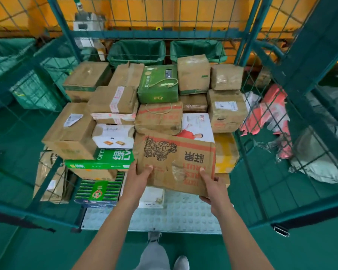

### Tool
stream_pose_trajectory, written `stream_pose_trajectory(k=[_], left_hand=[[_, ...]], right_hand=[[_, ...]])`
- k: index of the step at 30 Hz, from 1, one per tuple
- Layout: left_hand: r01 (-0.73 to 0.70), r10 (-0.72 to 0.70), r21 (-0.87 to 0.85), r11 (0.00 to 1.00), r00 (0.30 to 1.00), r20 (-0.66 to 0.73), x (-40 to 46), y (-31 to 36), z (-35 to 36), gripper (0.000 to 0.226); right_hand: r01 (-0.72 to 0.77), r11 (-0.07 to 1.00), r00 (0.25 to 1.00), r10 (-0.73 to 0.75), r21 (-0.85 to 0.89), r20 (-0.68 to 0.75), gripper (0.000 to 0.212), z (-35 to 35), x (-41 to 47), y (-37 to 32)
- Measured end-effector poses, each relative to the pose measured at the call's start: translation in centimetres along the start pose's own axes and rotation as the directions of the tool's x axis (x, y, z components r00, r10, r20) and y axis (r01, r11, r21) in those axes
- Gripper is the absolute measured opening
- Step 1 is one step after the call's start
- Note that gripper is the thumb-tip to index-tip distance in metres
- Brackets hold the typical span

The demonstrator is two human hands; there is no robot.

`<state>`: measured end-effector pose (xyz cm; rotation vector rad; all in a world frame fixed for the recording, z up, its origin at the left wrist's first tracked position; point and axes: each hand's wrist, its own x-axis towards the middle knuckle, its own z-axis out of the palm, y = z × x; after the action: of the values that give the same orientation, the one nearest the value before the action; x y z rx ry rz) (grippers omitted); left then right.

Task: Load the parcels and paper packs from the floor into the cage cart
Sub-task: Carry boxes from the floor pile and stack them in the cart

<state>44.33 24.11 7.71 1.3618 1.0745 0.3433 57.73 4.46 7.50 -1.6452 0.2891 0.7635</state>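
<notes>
Both hands are on a flat, creased cardboard parcel [175,161] printed with a black lion drawing and red lettering, its tape wrinkled and its near edge torn. The left hand [138,177] holds the near-left corner, thumb on top and fingers beneath; the right hand [213,187] has the near-right edge the same way, so each grip is clamped on the carton. The parcel is held tilted at the front of the cage cart [261,22], its far edge over the stack inside.

The cart is teal-painted wire mesh on a steel frame, with a pale studded metal floor [183,215] showing at six o'clock. Inside, brown corrugated cartons fill it from nine to three o'clock, mostly taped and labelled. At twelve o'clock sits a glossy green gift box [157,84] with a cord handle. At nine o'clock green paper packs [100,160] lie stacked flat under a brown carton, a white box [113,136] just above them. A yellow-printed carton [225,152] sits at three o'clock.

Outside the mesh at three o'clock, crumpled red and grey plastic mailers [277,117] lie on the green floor [242,254].
</notes>
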Motion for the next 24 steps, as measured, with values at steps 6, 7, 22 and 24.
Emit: stream_pose_trajectory(k=[6,7,22,24], left_hand=[[-0.065,0.063,0.039,0.997,0.997,0.038,5.7,3.8,4.0,0.061],[-0.088,0.085,0.058,0.994,0.995,0.050,6.6,4.6,4.6,0.062],[-0.039,0.031,0.023,0.999,0.956,0.291,22.0,14.1,13.5,0.097],[-0.021,0.018,0.006,1.000,0.931,0.366,22.9,14.3,15.3,0.099]], right_hand=[[-0.028,0.998,0.999,0.031,0.060,-0.038,0.050,-0.8,3.9,-3.6],[-0.032,0.996,0.998,0.037,0.088,-0.047,0.053,-0.6,4.7,-4.2],[-0.048,0.865,0.986,0.121,0.499,-0.114,0.033,5.3,15.4,-14.3],[-0.061,0.850,0.988,0.127,0.523,-0.091,0.034,6.1,16.4,-14.4]])
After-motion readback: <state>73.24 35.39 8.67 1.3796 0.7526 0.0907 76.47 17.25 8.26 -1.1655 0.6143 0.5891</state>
